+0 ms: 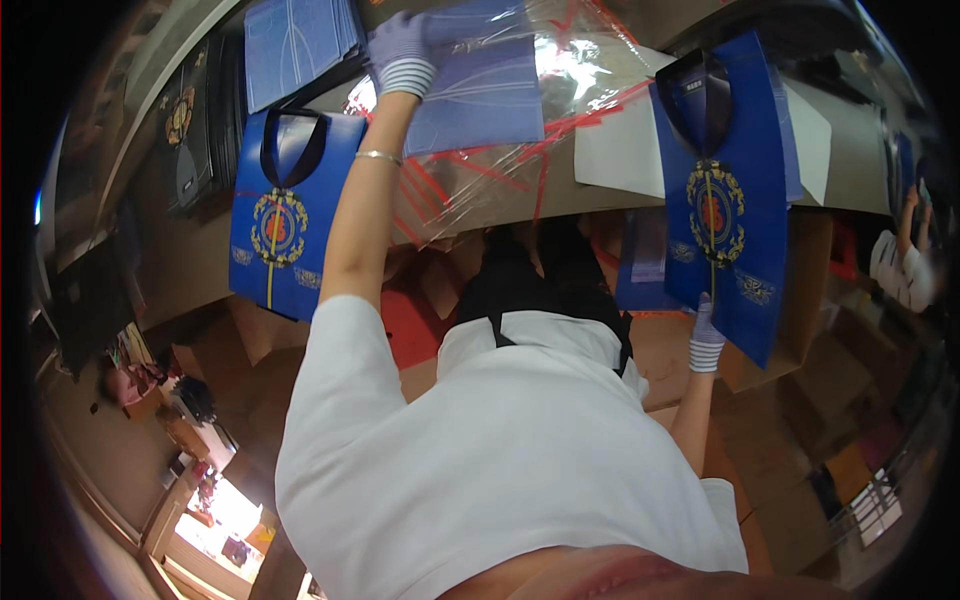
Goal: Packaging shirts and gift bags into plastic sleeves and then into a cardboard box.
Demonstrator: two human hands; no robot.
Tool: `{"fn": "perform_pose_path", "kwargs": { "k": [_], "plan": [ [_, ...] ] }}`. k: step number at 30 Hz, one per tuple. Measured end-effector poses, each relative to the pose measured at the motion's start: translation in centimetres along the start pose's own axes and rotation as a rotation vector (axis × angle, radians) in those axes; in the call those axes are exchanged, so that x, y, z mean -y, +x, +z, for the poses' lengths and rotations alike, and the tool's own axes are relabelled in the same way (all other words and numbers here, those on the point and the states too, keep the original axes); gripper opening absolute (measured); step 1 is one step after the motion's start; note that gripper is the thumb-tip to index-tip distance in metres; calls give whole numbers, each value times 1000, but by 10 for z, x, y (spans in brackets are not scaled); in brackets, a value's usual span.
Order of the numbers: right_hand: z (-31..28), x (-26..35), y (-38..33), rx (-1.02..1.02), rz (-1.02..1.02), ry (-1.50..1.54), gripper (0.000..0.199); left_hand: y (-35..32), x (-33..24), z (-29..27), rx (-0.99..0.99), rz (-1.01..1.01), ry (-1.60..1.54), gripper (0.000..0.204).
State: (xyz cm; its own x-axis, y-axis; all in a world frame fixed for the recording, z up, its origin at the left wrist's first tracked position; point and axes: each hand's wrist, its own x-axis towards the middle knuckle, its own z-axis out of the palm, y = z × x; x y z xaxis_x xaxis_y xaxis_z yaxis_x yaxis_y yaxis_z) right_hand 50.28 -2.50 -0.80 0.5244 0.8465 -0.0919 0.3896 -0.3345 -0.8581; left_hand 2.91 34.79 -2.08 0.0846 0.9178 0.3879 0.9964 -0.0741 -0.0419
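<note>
My left hand (402, 48), in a pale lavender glove with a striped cuff, reaches to the far side of the table. Its fingers look stretched out at the edge of flat blue sheets (475, 100), beside clear plastic film (590, 75) with red tape. My right hand (706, 335), gloved the same way, grips the lower edge of a blue paper gift bag (720, 215). That bag stands upright, with a dark ribbon handle and a gold round emblem. A second blue gift bag (280, 215) hangs at the table edge, beside my left forearm.
A stack of blue sheets (300, 45) lies at the far left, next to dark bags (190, 125). White board (615, 150) lies on the grey table (860, 150). Cardboard boxes (800, 290) stand below on the right. Another person (900, 265) is at the far right.
</note>
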Motion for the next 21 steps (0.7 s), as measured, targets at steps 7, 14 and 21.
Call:
{"fn": "perform_pose_path", "kwargs": {
  "k": [7,14,21],
  "plan": [
    [9,2,-22,52,-183,-377,23,50,-176,-64,128,140,-175,37],
    [24,27,-29,-102,-297,-239,22,15,-104,33,442,12,-95,15],
    [-4,49,-43,38,-87,-14,21,-98,-83,22,444,49,-935,14]
  ]
}}
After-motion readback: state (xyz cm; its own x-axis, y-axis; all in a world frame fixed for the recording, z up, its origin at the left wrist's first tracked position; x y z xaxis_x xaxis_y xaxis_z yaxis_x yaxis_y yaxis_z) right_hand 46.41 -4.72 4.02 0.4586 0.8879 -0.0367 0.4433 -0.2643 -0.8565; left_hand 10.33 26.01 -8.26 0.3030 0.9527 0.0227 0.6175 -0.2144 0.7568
